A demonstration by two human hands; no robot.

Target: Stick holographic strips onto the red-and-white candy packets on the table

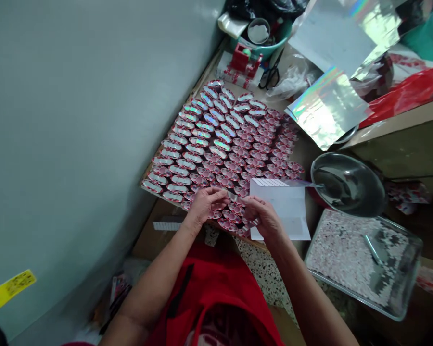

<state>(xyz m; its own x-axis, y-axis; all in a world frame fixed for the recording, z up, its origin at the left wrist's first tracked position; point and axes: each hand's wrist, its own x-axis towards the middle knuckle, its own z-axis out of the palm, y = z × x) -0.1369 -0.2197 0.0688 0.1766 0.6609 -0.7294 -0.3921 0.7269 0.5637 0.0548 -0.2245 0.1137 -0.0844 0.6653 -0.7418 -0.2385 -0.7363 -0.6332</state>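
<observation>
Left hand [205, 204] and right hand [265, 215] are pinching what looks like a small strip [234, 196], seemingly steadying it, oval pieces [204, 142] spreading toward eleven o'clock.

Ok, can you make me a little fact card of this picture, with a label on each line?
Left hand: over oval pieces in rows
Right hand: beside white paper, fingers curled
Held: too small to tell
Right side: bowl, tray of pale bits
Far end: red tape holder, scissors
</observation>
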